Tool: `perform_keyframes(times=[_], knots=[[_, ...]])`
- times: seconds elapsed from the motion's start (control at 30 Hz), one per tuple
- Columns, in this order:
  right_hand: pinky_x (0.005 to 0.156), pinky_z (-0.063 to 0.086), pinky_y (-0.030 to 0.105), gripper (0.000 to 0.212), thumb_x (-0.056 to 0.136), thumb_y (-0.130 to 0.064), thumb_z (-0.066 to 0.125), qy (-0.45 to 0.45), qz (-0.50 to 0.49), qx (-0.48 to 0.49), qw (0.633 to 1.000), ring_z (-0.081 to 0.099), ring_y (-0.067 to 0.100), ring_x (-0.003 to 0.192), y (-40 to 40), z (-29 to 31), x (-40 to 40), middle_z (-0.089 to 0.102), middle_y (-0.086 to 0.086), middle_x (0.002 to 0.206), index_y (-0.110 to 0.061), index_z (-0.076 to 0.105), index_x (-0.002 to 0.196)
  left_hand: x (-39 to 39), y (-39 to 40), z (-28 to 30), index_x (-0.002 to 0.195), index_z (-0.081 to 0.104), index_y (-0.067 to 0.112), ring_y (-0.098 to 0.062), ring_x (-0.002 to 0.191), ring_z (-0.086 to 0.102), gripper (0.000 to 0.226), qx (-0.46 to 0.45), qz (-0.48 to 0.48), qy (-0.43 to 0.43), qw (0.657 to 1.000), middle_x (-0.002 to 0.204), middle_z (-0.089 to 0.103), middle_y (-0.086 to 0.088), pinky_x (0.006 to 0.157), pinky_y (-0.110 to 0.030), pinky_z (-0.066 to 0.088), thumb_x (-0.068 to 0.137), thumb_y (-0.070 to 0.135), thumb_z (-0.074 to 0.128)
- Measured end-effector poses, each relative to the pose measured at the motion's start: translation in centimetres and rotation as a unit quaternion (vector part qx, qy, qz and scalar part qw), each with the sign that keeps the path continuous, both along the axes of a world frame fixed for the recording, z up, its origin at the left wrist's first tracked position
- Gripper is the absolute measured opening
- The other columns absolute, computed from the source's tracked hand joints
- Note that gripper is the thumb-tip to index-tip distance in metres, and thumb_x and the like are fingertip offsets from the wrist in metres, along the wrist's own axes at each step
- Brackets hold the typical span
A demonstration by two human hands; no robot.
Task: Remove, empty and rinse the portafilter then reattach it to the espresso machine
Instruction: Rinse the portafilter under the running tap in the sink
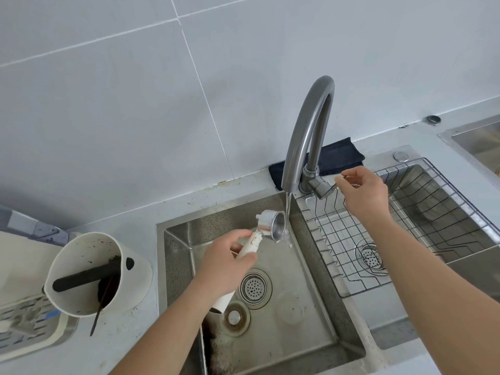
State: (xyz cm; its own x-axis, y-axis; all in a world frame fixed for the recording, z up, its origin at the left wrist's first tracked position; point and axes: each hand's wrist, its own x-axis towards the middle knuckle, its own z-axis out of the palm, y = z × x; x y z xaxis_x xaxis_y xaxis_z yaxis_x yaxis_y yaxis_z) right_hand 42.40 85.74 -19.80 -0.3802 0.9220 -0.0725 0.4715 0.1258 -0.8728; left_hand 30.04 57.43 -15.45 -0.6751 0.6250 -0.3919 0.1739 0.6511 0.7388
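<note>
Gripping the portafilter [266,229] by its white handle, our left hand [226,262] tilts it over the sink [319,307] under running water, while our right hand [364,192] pinches the faucet lever [324,188].

Bright, even light; edges warped.

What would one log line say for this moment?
step: rinse | left hand: grip on portafilter handle, basket under stream | right hand: on faucet lever | water: running
</note>
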Motion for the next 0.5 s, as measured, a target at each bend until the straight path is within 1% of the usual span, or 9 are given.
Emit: perform_keyframes(times=[0.07, 0.17, 0.2, 0.27, 0.33, 0.4, 0.5], knots=[[0.057, 0.047, 0.024, 0.013, 0.090, -0.035, 0.070, 0.003, -0.004, -0.001, 1.000, 0.064, 0.010, 0.072, -0.1, 0.0, 0.0, 0.068, -0.013, 0.088, -0.025, 0.063, 0.097, -0.1, -0.5, 0.0, 0.105, 0.061, 0.052, 0.004, 0.065, 0.061, 0.041, 0.009, -0.002, 0.034, 0.999, 0.086, 0.066, 0.010, 0.045, -0.009, 0.044, 0.080, 0.021, 0.066], [0.055, 0.045, 0.024, 0.015, 0.090, -0.035, 0.071, 0.001, -0.013, -0.005, 1.000, 0.063, 0.011, 0.069, -0.3, 0.0, 0.0, 0.068, -0.011, 0.086, -0.023, 0.062, 0.093, -0.4, -1.1, -0.1, 0.105, 0.059, 0.054, 0.001, 0.067, 0.061, 0.043, 0.004, -0.015, 0.096, 0.995, 0.085, 0.064, 0.015, 0.048, -0.012, 0.047, 0.078, 0.021, 0.065], [0.054, 0.045, 0.024, 0.014, 0.090, -0.034, 0.070, 0.001, -0.013, -0.006, 1.000, 0.063, 0.011, 0.066, -0.3, 0.0, 0.0, 0.069, -0.009, 0.085, -0.023, 0.062, 0.090, -0.5, -1.3, -0.2, 0.106, 0.058, 0.053, -0.001, 0.067, 0.062, 0.044, 0.004, -0.019, 0.110, 0.994, 0.086, 0.064, 0.016, 0.050, -0.015, 0.049, 0.077, 0.021, 0.065], [0.052, 0.045, 0.024, 0.013, 0.089, -0.033, 0.071, 0.007, -0.011, -0.010, 1.000, 0.061, 0.012, 0.061, -0.3, 0.1, 0.0, 0.070, -0.008, 0.083, -0.023, 0.062, 0.087, -0.8, -1.8, -0.2, 0.109, 0.057, 0.051, -0.004, 0.068, 0.062, 0.045, 0.001, -0.030, 0.146, 0.989, 0.089, 0.063, 0.016, 0.057, -0.027, 0.054, 0.077, 0.021, 0.065], [0.052, 0.044, 0.023, 0.013, 0.089, -0.033, 0.071, 0.011, -0.010, -0.007, 1.000, 0.060, 0.011, 0.061, -0.2, 0.1, 0.1, 0.070, -0.007, 0.082, -0.022, 0.064, 0.086, -1.1, -2.3, -0.2, 0.111, 0.053, 0.050, -0.003, 0.072, 0.059, 0.045, -0.004, -0.056, 0.195, 0.979, 0.091, 0.059, 0.018, 0.060, -0.031, 0.053, 0.078, 0.022, 0.066], [0.052, 0.043, 0.022, 0.014, 0.089, -0.033, 0.071, 0.011, -0.010, -0.004, 1.000, 0.060, 0.010, 0.062, -0.2, 0.2, 0.0, 0.070, -0.007, 0.081, -0.022, 0.065, 0.086, -1.3, -2.8, -0.2, 0.112, 0.051, 0.048, -0.002, 0.073, 0.056, 0.045, -0.012, -0.084, 0.248, 0.965, 0.091, 0.054, 0.021, 0.059, -0.030, 0.050, 0.079, 0.022, 0.066], [0.052, 0.043, 0.023, 0.013, 0.089, -0.033, 0.072, 0.012, -0.012, -0.004, 1.000, 0.060, 0.010, 0.062, -0.2, 0.2, -0.1, 0.069, -0.007, 0.080, -0.022, 0.065, 0.086, -1.4, -3.3, -0.2, 0.115, 0.050, 0.045, -0.007, 0.070, 0.052, 0.044, -0.025, -0.114, 0.313, 0.943, 0.089, 0.046, 0.022, 0.054, -0.022, 0.039, 0.080, 0.023, 0.066]])
